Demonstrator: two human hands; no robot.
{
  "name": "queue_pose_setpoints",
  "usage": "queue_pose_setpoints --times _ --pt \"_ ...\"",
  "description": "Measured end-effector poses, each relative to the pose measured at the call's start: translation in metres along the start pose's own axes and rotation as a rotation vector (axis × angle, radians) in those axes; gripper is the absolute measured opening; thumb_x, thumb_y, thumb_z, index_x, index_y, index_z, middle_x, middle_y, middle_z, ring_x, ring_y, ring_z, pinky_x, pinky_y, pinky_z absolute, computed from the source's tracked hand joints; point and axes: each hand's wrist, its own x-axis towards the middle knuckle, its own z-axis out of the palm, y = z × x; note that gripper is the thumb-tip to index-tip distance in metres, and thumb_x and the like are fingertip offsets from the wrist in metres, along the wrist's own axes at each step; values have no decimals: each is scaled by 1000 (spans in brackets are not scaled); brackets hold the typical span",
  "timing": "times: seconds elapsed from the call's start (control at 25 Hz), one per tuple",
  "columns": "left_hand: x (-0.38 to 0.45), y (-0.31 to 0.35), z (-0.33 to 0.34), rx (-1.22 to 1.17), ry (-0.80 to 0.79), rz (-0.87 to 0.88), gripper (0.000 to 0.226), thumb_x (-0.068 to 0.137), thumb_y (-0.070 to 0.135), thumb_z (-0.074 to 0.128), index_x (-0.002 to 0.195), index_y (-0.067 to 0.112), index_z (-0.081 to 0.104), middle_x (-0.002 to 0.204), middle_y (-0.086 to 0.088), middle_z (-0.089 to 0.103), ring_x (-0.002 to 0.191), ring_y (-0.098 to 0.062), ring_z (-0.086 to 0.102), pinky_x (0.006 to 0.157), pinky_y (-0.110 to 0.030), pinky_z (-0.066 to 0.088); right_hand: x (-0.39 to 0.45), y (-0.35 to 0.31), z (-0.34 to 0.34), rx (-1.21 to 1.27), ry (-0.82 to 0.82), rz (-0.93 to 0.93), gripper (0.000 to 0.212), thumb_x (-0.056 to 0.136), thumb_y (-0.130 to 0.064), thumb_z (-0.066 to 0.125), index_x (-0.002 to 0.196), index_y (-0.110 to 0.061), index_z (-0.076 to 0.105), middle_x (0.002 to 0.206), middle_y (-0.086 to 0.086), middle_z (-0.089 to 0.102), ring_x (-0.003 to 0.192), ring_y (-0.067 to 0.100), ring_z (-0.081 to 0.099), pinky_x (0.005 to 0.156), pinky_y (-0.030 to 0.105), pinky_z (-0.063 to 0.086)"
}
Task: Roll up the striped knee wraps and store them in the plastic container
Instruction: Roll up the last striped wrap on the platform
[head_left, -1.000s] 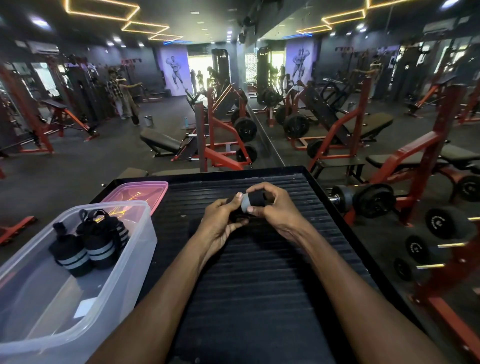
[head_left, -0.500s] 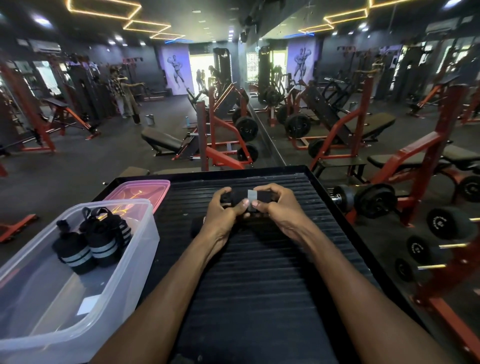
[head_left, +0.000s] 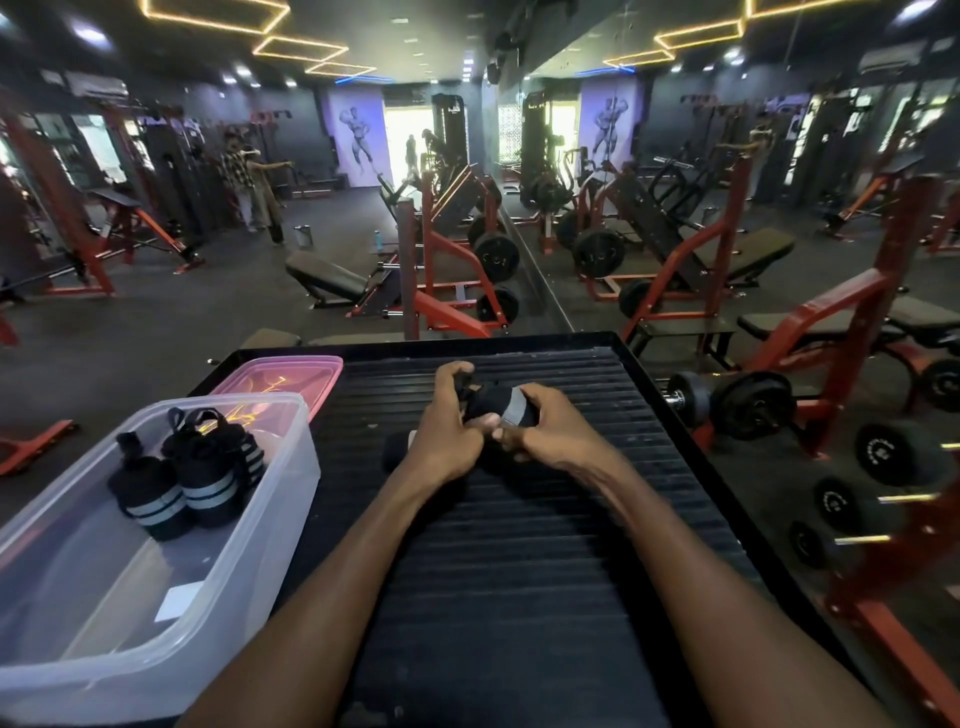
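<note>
I see one black rolled knee wrap with a grey stripe (head_left: 493, 402) clamped between my left hand (head_left: 447, 431) and right hand (head_left: 550, 434), each grip curled around it above the black ribbed counter (head_left: 519, 571). Two more rolled striped wraps (head_left: 182, 478) stand in the clear plastic container (head_left: 249, 561); one pink lid (head_left: 280, 376) lies behind. No writing I can read.
</note>
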Motion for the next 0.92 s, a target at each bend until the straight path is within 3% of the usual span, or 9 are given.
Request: queue_pose_setpoints --times 0.16,0.32,0.48,0.64,0.8,0.92 --pt "-4 7 -3 7 69 28 75 83 27 79 141 28 32 104 21 56 93 2 62 90 -25 52 -1 5 5 -120 71 -39 32 80 -18 74 106 -22 55 97 1 68 86 23 69 80 49 60" --pt "-2 4 -7 4 78 12 81 81 13 80 142 31 30 110 5 64 93 -11 70 89 -39 59 -3 2 10 -131 74 -94 43 80 -20 77 117 -19 54 105 -2 66 94 16 65 82 37 57" --pt "-3 6 -11 -20 12 20 85 82 2 76 146 28 27 115 9 54 104 -15 67 84 -32 59 -3 2 12 -96 21 -85 48 80 -23 75 122 -22 53 107 -3 67 94 11 65 81 36 58" --pt "-6 9 -15 -133 78 -11 60 86 10 74 136 21 42 124 -5 60 102 -16 67 80 -35 59 -3 4 19 100 39 -22 45 71 -27 81 110 -26 57 105 -1 71 97 18 68 89 46 59" --pt "-14 23 -23 -142 168 -29 30 91 16 69 119 18 59 108 -4 69 99 -18 69 85 -32 57 -5 -3 25 348 -24 32 49 69 -16 85 112 -18 62 109 8 74 103 26 71 93 52 57" --pt "-15 40 -40 -14 246 31 11 90 15 68 96 25 67 95 3 72 92 -13 68 87 -32 54 -9 -17 25 375 -15 10 50 64 -22 89 107 -14 65 102 8 74 97 30 71 84 50 59"
